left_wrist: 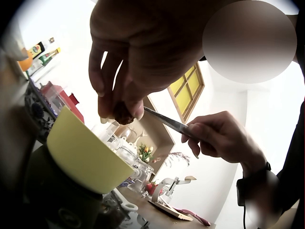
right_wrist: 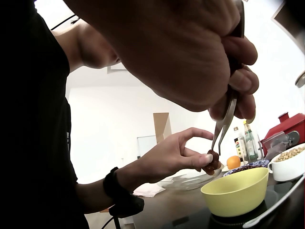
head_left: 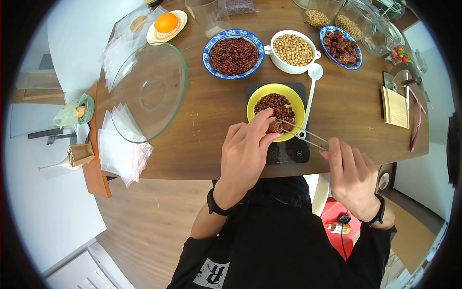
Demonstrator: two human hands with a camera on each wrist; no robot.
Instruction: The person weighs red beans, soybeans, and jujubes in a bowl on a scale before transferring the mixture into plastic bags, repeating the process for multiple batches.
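My left hand (head_left: pixel 244 151) pinches a wrinkled dried red date (right_wrist: pixel 211 164) between thumb and fingers, just over the near side of a yellow bowl (head_left: pixel 251 102). Metal tweezers (head_left: pixel 314 137) are gripped in my right hand (head_left: pixel 352 176), their tips reaching the date from the right. Small dark red beans (head_left: pixel 274 103) lie in the bowl, partly hidden by my left fingers. Beneath the bowl is a black kitchen scale (head_left: pixel 301 155) with a lit display. A long white spoon (head_left: pixel 311 96) lies along the bowl's right side.
Behind the scale stand a blue-rimmed bowl (head_left: pixel 207 62) of red beans, a white two-handled bowl (head_left: pixel 273 57) of pale beans and a plate (head_left: pixel 357 65) of dried dates. A large glass bowl (head_left: pixel 182 91) and plastic bags (head_left: pixel 120 154) lie left; jars (head_left: pixel 370 41) stand far right.
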